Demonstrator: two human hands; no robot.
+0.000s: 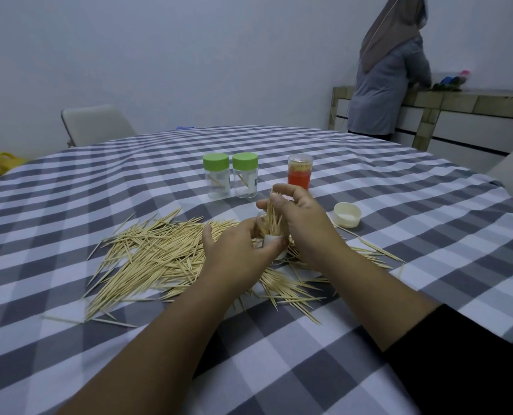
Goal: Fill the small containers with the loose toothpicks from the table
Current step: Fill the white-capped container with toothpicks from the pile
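Head view: left hand (pixel 237 250) grips small container (pixel 271 235); right hand (pixel 297 217) pinches toothpick bundle (pixel 271 215) inside.

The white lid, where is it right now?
In the head view, the white lid lies upside down on the tablecloth, right of the right hand.

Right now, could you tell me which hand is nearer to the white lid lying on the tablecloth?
The right hand; the white lid lies just to its right. The left hand is farther left, beyond the container.
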